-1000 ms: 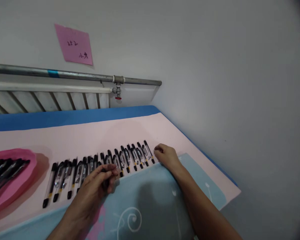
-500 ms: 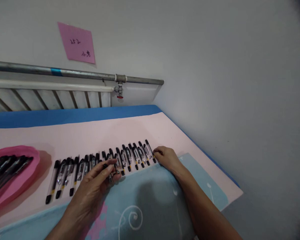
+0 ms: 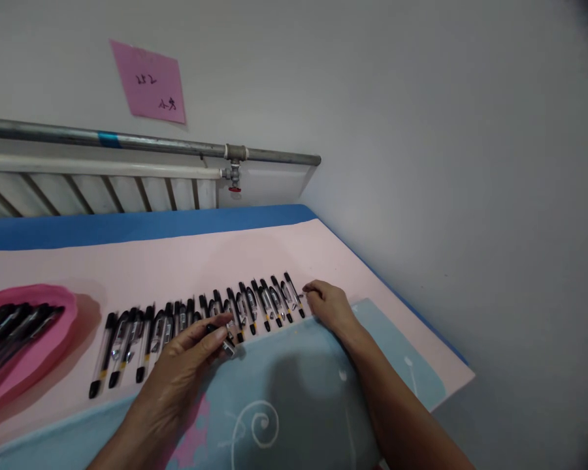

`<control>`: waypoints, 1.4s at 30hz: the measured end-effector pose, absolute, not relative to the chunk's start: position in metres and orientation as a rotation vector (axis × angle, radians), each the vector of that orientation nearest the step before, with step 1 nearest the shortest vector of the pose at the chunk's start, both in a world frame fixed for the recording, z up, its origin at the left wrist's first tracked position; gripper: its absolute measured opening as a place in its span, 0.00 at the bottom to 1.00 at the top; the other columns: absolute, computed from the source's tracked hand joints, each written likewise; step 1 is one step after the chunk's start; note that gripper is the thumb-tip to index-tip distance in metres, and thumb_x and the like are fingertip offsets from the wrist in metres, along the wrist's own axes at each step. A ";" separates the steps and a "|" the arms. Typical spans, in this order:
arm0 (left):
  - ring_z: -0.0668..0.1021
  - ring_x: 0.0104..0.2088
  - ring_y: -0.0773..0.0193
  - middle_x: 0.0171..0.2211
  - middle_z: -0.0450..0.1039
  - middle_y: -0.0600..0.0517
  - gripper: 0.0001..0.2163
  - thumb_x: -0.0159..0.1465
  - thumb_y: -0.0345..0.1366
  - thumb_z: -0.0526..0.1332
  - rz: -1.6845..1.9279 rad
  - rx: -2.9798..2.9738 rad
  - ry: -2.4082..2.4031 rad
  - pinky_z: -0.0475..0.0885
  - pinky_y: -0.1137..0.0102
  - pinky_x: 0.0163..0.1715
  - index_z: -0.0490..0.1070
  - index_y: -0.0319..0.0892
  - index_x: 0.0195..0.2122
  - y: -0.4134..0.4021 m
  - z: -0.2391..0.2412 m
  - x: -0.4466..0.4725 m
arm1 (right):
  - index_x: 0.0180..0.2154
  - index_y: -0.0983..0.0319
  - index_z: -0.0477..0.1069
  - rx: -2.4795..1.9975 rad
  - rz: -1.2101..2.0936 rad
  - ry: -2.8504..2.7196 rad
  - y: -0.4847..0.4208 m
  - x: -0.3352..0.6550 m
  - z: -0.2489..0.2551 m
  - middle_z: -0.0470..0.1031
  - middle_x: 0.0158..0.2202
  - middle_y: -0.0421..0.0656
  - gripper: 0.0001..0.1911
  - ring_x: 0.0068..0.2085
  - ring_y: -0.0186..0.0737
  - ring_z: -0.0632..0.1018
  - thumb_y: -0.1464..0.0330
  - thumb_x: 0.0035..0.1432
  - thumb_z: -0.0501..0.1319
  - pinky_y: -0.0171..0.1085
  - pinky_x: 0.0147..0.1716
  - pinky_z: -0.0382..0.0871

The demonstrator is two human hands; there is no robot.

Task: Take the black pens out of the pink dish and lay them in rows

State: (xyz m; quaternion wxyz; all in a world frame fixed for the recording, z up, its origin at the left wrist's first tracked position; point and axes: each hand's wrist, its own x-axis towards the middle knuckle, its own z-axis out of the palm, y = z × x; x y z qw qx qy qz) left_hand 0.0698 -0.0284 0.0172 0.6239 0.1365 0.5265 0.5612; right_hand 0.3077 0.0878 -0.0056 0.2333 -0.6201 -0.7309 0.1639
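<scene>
A slanting row of disassembled pens (image 3: 183, 320) lies on the pink sheet, with clear barrels, black caps and small silver tips side by side. My left hand (image 3: 189, 356) hovers over the near edge of the row, thumb and fingers closed on a short black and clear pen cap (image 3: 229, 349). At the row's right end, my right hand (image 3: 328, 303) is closed in a pinch beside the last pen (image 3: 294, 294). What its fingertips hold is too small to make out.
A pink basin (image 3: 71, 326) with several black pens stands at the left. A light blue patterned cloth (image 3: 294, 391) covers the near side. Behind the blue table edge (image 3: 176, 225) are a radiator and pipe (image 3: 274, 156); a wall rises on the right.
My right hand has drawn slightly up and right from the last pen. In my left hand, the pen cap has turned, its clear end now pointing down and right.
</scene>
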 end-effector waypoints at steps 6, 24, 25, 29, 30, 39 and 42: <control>0.69 0.20 0.75 0.24 0.72 0.53 0.17 0.42 0.32 0.70 1.290 0.303 1.211 0.67 0.79 0.21 0.76 0.39 0.36 -0.027 0.015 0.070 | 0.34 0.63 0.74 -1.732 0.415 -2.162 0.088 0.308 -0.008 0.76 0.34 0.44 0.13 0.35 0.37 0.74 0.73 0.50 0.52 0.34 0.36 0.64; 0.70 0.20 0.74 0.24 0.73 0.52 0.17 0.41 0.32 0.71 1.257 0.303 1.240 0.68 0.78 0.21 0.76 0.38 0.34 -0.027 0.018 0.068 | 0.32 0.62 0.73 -1.689 0.421 -2.173 0.086 0.309 -0.007 0.74 0.30 0.42 0.12 0.31 0.35 0.72 0.73 0.48 0.52 0.32 0.31 0.61; 0.70 0.20 0.75 0.25 0.73 0.52 0.17 0.41 0.32 0.71 1.252 0.309 1.242 0.68 0.78 0.21 0.76 0.38 0.34 -0.027 0.018 0.068 | 0.31 0.61 0.73 -1.689 0.425 -2.175 0.086 0.309 -0.007 0.74 0.30 0.42 0.12 0.31 0.35 0.72 0.72 0.48 0.52 0.32 0.31 0.61; 0.70 0.20 0.74 0.26 0.73 0.51 0.17 0.40 0.33 0.71 1.243 0.325 1.253 0.68 0.78 0.21 0.76 0.39 0.34 -0.027 0.018 0.067 | 0.30 0.61 0.73 -1.699 0.447 -2.160 0.085 0.311 -0.006 0.75 0.29 0.41 0.12 0.30 0.35 0.72 0.72 0.48 0.52 0.32 0.30 0.61; 0.70 0.21 0.74 0.27 0.74 0.51 0.18 0.40 0.33 0.71 1.238 0.328 1.255 0.69 0.77 0.22 0.76 0.38 0.34 -0.027 0.018 0.067 | 0.30 0.61 0.74 -1.698 0.458 -2.148 0.085 0.311 -0.006 0.75 0.29 0.41 0.12 0.30 0.35 0.72 0.72 0.48 0.52 0.32 0.30 0.61; 0.70 0.20 0.73 0.26 0.73 0.50 0.19 0.39 0.33 0.71 1.226 0.313 1.258 0.67 0.77 0.19 0.76 0.37 0.35 -0.028 0.021 0.067 | 0.28 0.62 0.73 -1.754 0.520 -2.064 0.084 0.309 -0.004 0.74 0.25 0.40 0.11 0.28 0.35 0.72 0.72 0.48 0.52 0.32 0.29 0.61; 0.70 0.20 0.73 0.24 0.73 0.51 0.19 0.40 0.34 0.71 1.210 0.311 1.261 0.67 0.78 0.20 0.76 0.37 0.36 -0.028 0.021 0.067 | 0.28 0.62 0.73 -1.789 0.519 -2.091 0.083 0.309 -0.002 0.74 0.24 0.41 0.11 0.28 0.35 0.72 0.72 0.48 0.52 0.32 0.28 0.60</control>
